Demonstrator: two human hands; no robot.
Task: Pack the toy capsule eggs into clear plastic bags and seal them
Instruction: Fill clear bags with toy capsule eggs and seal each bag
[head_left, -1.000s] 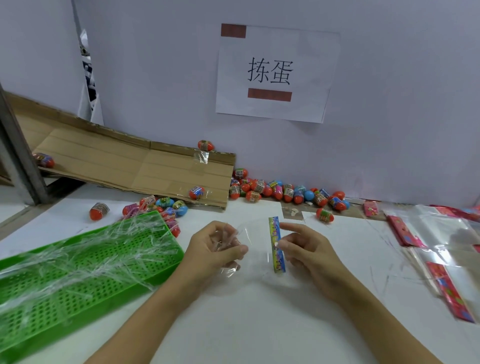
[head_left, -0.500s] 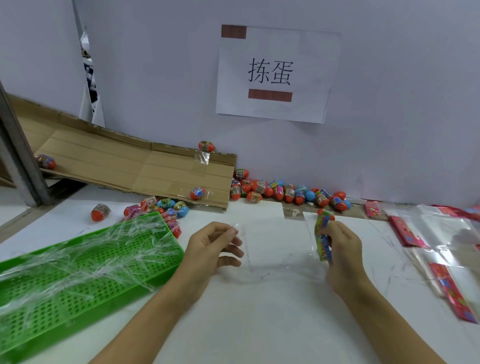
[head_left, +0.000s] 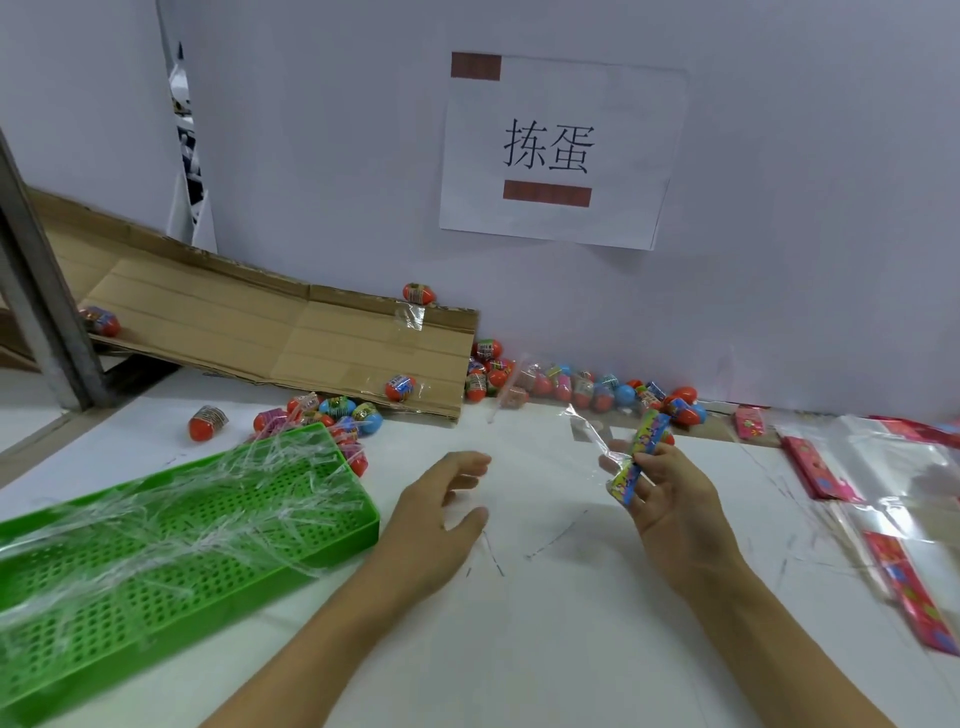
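My right hand (head_left: 662, 493) pinches the colourful header strip of a clear plastic bag (head_left: 636, 454), held up above the white table (head_left: 519, 649); the bag's clear film trails up and left toward the wall. My left hand (head_left: 436, 512) hovers over the table with fingers loosely spread and holds nothing. Toy capsule eggs (head_left: 582, 387), red and blue, lie in a row along the wall behind the hands. More eggs (head_left: 337, 413) cluster at the far corner of the green tray.
A green perforated tray (head_left: 182, 545) strewn with clear plastic strips lies at the left. Flattened cardboard (head_left: 260, 338) leans against the wall with single eggs on it. A pile of clear bags with red headers (head_left: 883, 493) lies at the right.
My left hand let go of the bag and opened. My right hand lifted the bag by its header and turned it, so the film now hangs free toward the wall.
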